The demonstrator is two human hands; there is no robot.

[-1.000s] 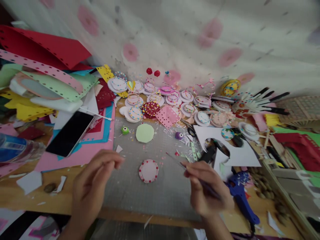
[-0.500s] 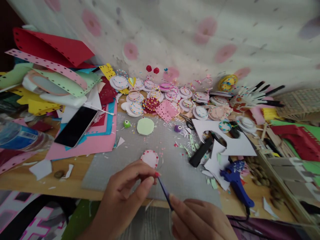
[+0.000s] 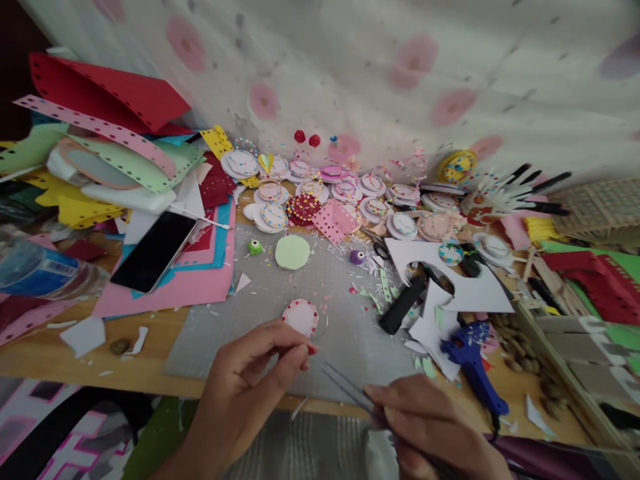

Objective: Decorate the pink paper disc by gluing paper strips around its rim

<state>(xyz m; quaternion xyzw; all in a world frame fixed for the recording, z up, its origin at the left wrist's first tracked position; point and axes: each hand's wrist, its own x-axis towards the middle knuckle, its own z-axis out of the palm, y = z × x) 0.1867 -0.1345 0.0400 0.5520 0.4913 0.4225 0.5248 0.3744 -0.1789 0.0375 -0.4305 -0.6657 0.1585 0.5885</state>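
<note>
pale cloth (image 3: 320, 60) with pink floral spots filling top of frame, dark corner (image 3: 13, 30) upper left, wood table (image 3: 157, 370) across lower half, dim soft light

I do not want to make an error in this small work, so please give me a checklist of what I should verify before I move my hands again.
1. Grip of the left hand on the small red piece: ok, pinched.
2. Tweezers held in the right hand: ok.
3. Tweezer tips clear of the red piece: ok, a gap shows between them.
4. Red-dotted pink disc resting on the grey mat: ok.
5. Mat free of scraps: not ok, green paper strips lie on it.
6. Glue gun hot: cannot tell.
</note>
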